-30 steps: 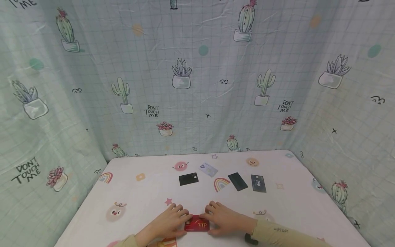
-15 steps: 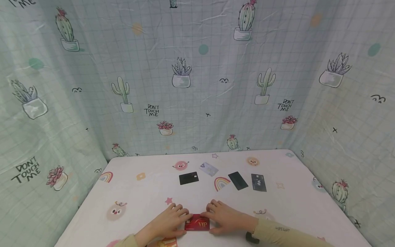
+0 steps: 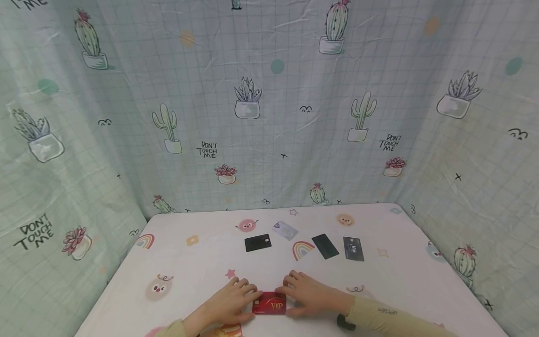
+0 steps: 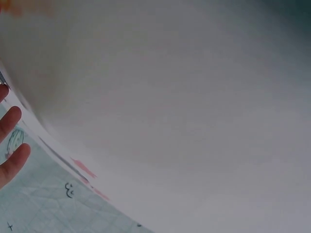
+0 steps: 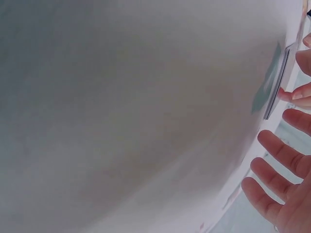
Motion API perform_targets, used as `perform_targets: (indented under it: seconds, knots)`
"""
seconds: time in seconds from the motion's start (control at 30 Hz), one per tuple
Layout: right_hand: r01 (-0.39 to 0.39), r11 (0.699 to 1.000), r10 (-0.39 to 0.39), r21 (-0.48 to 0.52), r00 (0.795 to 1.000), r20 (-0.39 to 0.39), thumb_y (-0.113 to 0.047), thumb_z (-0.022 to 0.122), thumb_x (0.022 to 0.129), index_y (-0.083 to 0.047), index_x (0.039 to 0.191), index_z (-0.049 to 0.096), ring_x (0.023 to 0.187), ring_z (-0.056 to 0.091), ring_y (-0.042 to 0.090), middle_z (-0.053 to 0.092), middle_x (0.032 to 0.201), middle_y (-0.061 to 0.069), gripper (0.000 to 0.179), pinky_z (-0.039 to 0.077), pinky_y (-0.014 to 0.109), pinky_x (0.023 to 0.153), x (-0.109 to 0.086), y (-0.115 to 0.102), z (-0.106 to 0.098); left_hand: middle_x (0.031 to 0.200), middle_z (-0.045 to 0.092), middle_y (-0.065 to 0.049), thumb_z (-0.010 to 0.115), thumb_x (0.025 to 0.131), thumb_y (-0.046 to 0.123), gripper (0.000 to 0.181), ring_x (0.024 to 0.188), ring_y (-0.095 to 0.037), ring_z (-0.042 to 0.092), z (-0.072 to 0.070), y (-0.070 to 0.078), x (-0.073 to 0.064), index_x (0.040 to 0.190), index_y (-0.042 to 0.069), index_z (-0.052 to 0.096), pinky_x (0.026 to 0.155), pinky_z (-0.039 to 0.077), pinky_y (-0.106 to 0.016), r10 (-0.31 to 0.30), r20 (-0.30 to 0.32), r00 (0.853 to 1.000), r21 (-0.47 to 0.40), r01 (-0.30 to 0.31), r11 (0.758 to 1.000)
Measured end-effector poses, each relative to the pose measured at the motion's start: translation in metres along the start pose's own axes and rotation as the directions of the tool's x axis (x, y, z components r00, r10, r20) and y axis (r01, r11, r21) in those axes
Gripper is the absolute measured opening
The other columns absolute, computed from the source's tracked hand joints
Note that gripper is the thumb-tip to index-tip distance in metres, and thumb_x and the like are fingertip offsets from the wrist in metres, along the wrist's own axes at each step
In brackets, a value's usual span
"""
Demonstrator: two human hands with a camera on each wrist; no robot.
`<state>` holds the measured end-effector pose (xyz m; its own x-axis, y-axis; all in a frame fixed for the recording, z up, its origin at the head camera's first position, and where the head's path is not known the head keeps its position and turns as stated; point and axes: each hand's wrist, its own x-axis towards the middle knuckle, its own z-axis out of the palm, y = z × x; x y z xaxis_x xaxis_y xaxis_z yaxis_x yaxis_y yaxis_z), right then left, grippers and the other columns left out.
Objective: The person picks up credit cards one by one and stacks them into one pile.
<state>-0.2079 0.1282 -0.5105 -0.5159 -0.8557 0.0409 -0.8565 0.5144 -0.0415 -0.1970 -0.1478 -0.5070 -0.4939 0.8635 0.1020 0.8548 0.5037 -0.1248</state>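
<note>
A red card printed "VIP" shows on top at the table's near middle, lying flat. In the right wrist view it appears as a small stack of cards, seen edge-on. My left hand holds its left side, index finger at the far corner and thumb at the near corner. At the other end, my right hand has its index fingertip at the far edge and thumb beside the near corner. The right hand's fingers look spread and relaxed. Left fingertips barely enter the left wrist view.
Farther back lie a black chip card, a pale silver card, a plain dark card and a dark grey "Vip" card. A patterned white cloth covers the table; a cactus-print curtain surrounds it.
My right hand has shifted slightly away from me and to the right, its fingertips easing off the stack's edge. The left hand and the cards stay nearly still.
</note>
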Motion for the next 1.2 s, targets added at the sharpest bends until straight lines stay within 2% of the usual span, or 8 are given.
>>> perform_targets:
  seconds: [0.27,0.6,0.83,1.03,1.2]
  knots:
    - [-0.031,0.999,0.031,-0.019,0.999,0.007,-0.056,0.043,0.085,-0.03,0.128,0.041,0.101,0.044,0.009,0.052,0.112,-0.009,0.051,0.042,0.03,0.088,0.001,0.002,-0.001,0.112,0.058,0.006,0.044,0.086,0.052,0.047,0.099,-0.014,0.05,-0.004,0.0,-0.001,0.124,0.023,0.049,0.085,0.044,-0.042,-0.023,0.0,1.0,0.024,0.023,0.999]
    - [-0.06,0.998,0.06,-0.004,0.998,0.018,-0.054,0.044,0.086,-0.028,0.129,0.043,0.106,0.046,0.013,0.053,0.116,-0.006,0.05,0.042,0.036,0.092,0.003,0.006,-0.006,0.112,0.058,0.005,0.045,0.087,0.049,0.044,0.1,-0.015,0.05,-0.004,-0.006,-0.001,0.123,0.022,0.051,0.087,0.044,-0.046,-0.054,0.0,0.999,0.022,0.054,0.998]
    - [-0.083,0.996,0.083,-0.02,0.996,0.011,-0.054,0.042,0.086,-0.028,0.128,0.044,0.106,0.046,0.014,0.053,0.116,-0.006,0.05,0.042,0.035,0.091,0.007,0.011,-0.006,0.114,0.058,0.004,0.047,0.087,0.046,0.044,0.103,-0.017,0.051,-0.007,-0.009,0.001,0.124,0.021,0.051,0.089,0.042,-0.05,-0.085,0.02,0.996,-0.005,0.085,0.996]
    - [-0.123,0.992,0.123,-0.005,0.992,0.01,-0.052,0.046,0.085,-0.028,0.128,0.044,0.106,0.045,0.013,0.052,0.115,-0.006,0.049,0.041,0.035,0.092,0.011,0.015,-0.008,0.114,0.058,0.004,0.048,0.087,0.045,0.043,0.103,-0.016,0.051,-0.006,-0.014,0.002,0.123,0.022,0.051,0.089,0.042,-0.042,-0.1,0.01,0.995,0.023,0.1,0.995]
    - [-0.156,0.988,0.156,0.015,0.988,-0.002,-0.05,0.049,0.085,-0.027,0.127,0.045,0.106,0.045,0.014,0.052,0.115,-0.005,0.048,0.041,0.036,0.092,0.016,0.019,-0.011,0.112,0.059,0.005,0.048,0.088,0.043,0.041,0.1,-0.015,0.051,-0.004,-0.018,0.006,0.121,0.021,0.053,0.086,0.042,-0.038,-0.081,-0.017,0.997,0.053,0.082,0.995]
